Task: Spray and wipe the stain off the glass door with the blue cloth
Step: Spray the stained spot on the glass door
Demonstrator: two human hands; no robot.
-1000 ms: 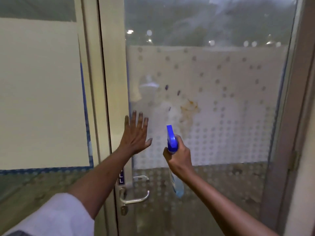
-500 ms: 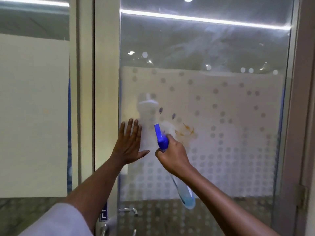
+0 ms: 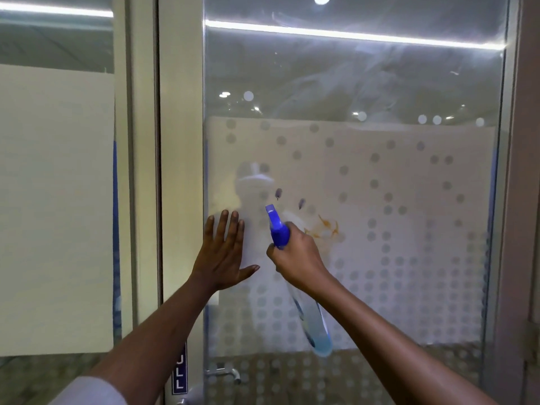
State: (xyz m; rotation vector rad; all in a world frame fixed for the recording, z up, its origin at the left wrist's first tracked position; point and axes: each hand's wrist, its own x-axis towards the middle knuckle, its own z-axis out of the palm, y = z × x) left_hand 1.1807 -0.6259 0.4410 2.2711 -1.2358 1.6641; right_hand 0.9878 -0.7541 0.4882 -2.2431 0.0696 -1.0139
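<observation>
The glass door [image 3: 380, 185] fills the view, frosted with a dot pattern across its middle. An orange-brown stain [image 3: 327, 228] marks the glass just right of centre. My right hand [image 3: 295, 258] grips a spray bottle [image 3: 312, 323] with a blue nozzle [image 3: 277, 226]; the nozzle points up and left, close to the stain, and the clear body with blue liquid hangs below my wrist. My left hand [image 3: 223, 252] lies flat on the glass by the door's left edge, fingers spread. No blue cloth is in view.
A cream door frame [image 3: 181, 171] stands left of the glass, with a blue PULL label [image 3: 179, 372] and a metal handle [image 3: 225, 374] at the bottom. A frosted side panel [image 3: 55, 200] is further left. The right frame [image 3: 523, 200] carries a hinge.
The view has tilted upward, so the handle dropped toward the bottom edge and ceiling lights appear. Both hands keep their hold and place relative to the stain.
</observation>
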